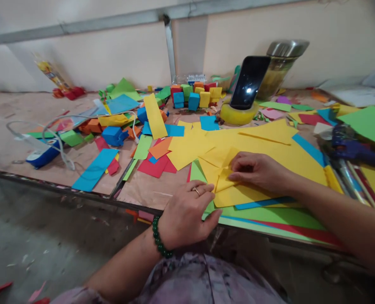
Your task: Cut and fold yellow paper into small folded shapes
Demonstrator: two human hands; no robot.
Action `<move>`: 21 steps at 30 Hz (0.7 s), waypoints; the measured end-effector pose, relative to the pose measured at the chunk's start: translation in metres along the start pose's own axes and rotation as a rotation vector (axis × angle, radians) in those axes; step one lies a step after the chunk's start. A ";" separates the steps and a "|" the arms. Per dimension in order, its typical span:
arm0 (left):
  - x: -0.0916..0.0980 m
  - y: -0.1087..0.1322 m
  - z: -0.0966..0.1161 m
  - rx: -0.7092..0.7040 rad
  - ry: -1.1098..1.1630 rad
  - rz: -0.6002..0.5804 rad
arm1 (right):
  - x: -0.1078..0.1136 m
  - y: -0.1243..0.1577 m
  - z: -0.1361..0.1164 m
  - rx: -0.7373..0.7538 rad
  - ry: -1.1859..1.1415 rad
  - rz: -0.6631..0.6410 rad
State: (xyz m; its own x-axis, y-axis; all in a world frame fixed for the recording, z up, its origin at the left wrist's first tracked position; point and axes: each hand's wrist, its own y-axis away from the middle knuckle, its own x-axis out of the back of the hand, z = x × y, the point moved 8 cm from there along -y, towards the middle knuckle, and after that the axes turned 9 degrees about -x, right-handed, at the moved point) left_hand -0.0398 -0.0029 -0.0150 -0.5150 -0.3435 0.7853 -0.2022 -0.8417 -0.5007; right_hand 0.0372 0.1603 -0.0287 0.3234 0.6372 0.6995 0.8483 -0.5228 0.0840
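Two bare hands: L hand (pixel 189 213) & R hand (pixel 257 169), same person, both at the brown wood-topped table (pixel 156 194).
R grip: narrow; thumb & fingertips pinched on a small folded piece of yellow paper (pixel 223 183).
L grip: loose, nothing seen held; fingers bent, thumb apart. Fingertips right by folded pc's L edge; can't tell if touching.
Folded pc: btwn the hands, on top of the large flat sheets of yellow paper (pixel 263 141).
Under yellow: large sheet of light green paper (pixel 279 216), w/ red & blue edges showing nr table front.
L wrist & finger: bracelet of round dark green beads (pixel 158 237); thin gold-coloured ring (pixel 196 191).
Ctr scraps: long yellow paper strip (pixel 156 117), orange paper piece (pixel 160 147), red paper pieces (pixel 152 168), some overlapping.
Far L: wide blue paper strip (pixel 95 169); beyond it, blue-and-white power strip (pixel 44 154) w/ white cable (pixel 61 150).
Back ctr: cluster of small multicoloured paper blocks (pixel 194 101), close together.
Phone: black smartphone (pixel 250 82), propped at a tilt in a ring-shaped yellow roll (pixel 238 115); clear bottle w/ silver lid (pixel 273 74) just behind.
Far R: dark blue tool (pixel 358 148), blurred, exact kind unclear; nr it, bright green paper sheet (pixel 371 124).
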 end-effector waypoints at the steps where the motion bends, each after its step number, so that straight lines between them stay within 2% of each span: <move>1: 0.000 0.000 0.000 0.005 0.002 -0.002 | 0.000 0.000 0.001 0.000 0.001 -0.002; 13: -0.002 0.000 0.005 -0.062 -0.086 0.007 | -0.001 0.002 0.002 0.012 0.012 0.008; 21: -0.004 -0.001 0.001 -0.022 -0.039 -0.047 | 0.000 0.002 0.002 0.007 0.005 0.014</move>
State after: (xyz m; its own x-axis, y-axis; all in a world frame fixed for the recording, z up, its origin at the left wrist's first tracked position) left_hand -0.0374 -0.0012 -0.0171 -0.4717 -0.3203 0.8216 -0.2436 -0.8481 -0.4705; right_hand 0.0396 0.1603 -0.0303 0.3335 0.6272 0.7039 0.8466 -0.5278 0.0691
